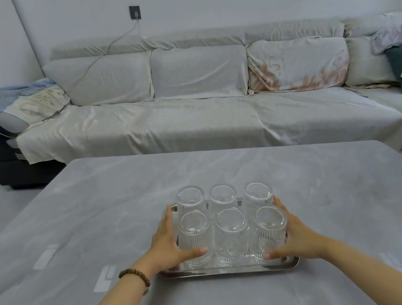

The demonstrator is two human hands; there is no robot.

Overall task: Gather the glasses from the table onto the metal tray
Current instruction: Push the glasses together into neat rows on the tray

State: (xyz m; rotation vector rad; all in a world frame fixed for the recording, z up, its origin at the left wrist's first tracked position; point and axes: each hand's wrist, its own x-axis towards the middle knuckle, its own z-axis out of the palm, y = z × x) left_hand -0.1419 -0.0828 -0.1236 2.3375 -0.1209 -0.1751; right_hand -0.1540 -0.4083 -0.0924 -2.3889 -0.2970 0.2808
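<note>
Six ribbed glasses (230, 223) stand in two rows of three on the metal tray (231, 270), packed nearly touching, so I judge the gathering done; I see no other glass on the table (334, 182). My left hand (166, 244) lies at the tray's 9 o'clock side, fingers spread along the near-left glass with the thumb across its base. My right hand (296, 236) mirrors it at 3 o'clock against the near-right glass; whether either hand grips the rim beneath, I cannot tell. Bare table lies all around, widest toward 12 o'clock before the far edge, with the sofa (186, 106) beyond.
</note>
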